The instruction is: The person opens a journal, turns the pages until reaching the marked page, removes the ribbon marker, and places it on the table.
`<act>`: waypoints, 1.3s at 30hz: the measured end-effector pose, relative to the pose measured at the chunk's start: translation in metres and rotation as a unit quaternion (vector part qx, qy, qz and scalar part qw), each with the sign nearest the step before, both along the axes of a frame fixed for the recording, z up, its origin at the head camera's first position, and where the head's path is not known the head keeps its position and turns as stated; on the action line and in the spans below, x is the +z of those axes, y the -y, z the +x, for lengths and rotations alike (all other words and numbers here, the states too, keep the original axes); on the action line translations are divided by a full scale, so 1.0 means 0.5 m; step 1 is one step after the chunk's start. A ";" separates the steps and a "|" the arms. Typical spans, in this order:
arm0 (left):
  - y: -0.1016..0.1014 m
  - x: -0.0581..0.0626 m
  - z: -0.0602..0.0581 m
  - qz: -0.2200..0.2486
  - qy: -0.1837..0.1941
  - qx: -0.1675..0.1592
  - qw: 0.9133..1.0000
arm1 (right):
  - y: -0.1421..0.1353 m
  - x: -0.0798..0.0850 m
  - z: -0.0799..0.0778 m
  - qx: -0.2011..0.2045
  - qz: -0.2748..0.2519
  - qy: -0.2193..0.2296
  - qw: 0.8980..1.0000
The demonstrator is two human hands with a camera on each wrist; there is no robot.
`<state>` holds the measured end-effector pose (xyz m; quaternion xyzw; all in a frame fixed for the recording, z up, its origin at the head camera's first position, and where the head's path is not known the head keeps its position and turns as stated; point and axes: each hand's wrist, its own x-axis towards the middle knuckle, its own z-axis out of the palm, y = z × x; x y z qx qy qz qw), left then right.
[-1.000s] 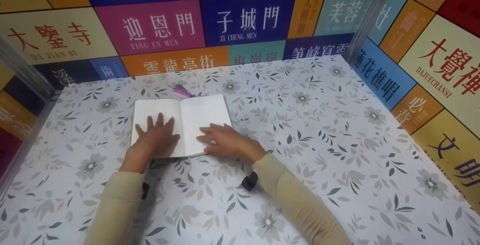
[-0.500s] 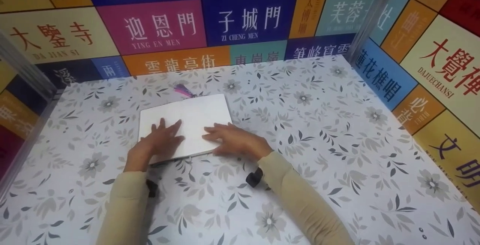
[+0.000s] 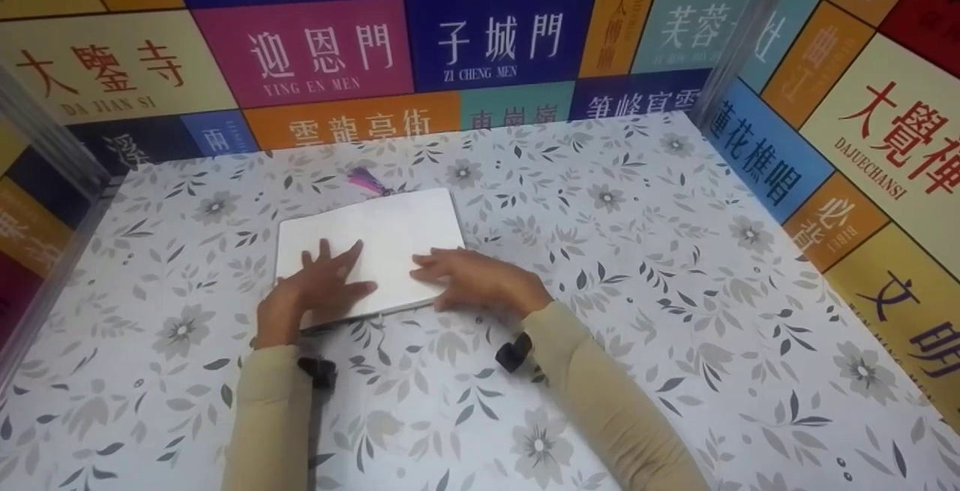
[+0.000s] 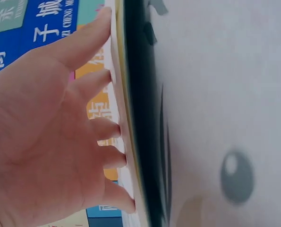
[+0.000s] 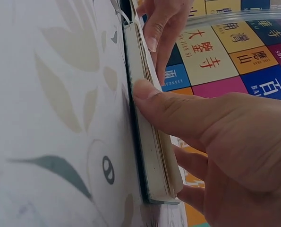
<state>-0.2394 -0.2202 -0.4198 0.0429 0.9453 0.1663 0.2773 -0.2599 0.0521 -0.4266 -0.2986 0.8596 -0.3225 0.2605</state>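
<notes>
Notebook [image 3: 394, 228] lies open, left of centre on the floral tablecloth [image 3: 637, 251]. A second ago a gutter split two blank pages; now head view reads one white sheet edge to edge, left border shifted slightly right. Can't tell if a page got turned or the crease is just covered. Little difference versus half a second ago, so my read: the page work is in a settle/press phase, book lying fairly level under both hands.

Left hand [image 3: 319, 281]: comes in from the near side onto the left half. Fingers spread, fingertips and thumb touching the page, palm off it per left wrist view. Thumb angles right, toward the middle. Wrist has rolled a bit; the black left wrist camera [image 3: 321, 375] shows more than it did.

Right hand [image 3: 480, 281]: reaches in from the right across the near right corner. Fingers roughly together, lying over the page, no clear pinch. Thumb sits against the near page edges, above the dark cover [image 5: 143, 175]. Can't tell how hard either hand presses.

Pink-purple tassel [image 3: 361, 182] is just beyond the far edge, hands well apart from it.
</notes>
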 end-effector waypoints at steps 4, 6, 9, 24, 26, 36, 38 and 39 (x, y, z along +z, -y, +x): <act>-0.003 -0.004 0.002 -0.008 -0.012 0.004 1.000 | -0.008 0.000 0.002 -0.014 -0.023 0.033 0.999; -0.006 -0.006 0.001 -0.010 -0.016 0.009 1.000 | -0.009 0.001 0.001 -0.011 -0.021 0.035 0.999; -0.009 -0.008 0.002 -0.005 -0.018 0.014 1.000 | -0.008 0.002 -0.001 -0.005 -0.014 0.036 0.999; -0.034 -0.002 0.006 0.057 -0.013 -0.018 0.998 | -0.019 0.007 -0.015 0.056 0.013 -0.034 0.998; -0.034 -0.003 0.005 0.055 -0.010 -0.015 0.998 | -0.020 0.006 -0.018 0.054 0.007 -0.032 0.998; -0.030 -0.005 0.002 0.032 -0.008 -0.029 0.999 | -0.024 0.007 -0.030 0.054 0.012 -0.017 0.998; -0.029 -0.006 0.002 0.027 -0.008 -0.034 0.999 | -0.023 0.007 -0.032 0.056 0.015 -0.020 0.998; -0.028 -0.006 0.003 0.026 -0.008 -0.035 0.999 | -0.023 0.006 -0.032 0.056 0.014 -0.019 0.998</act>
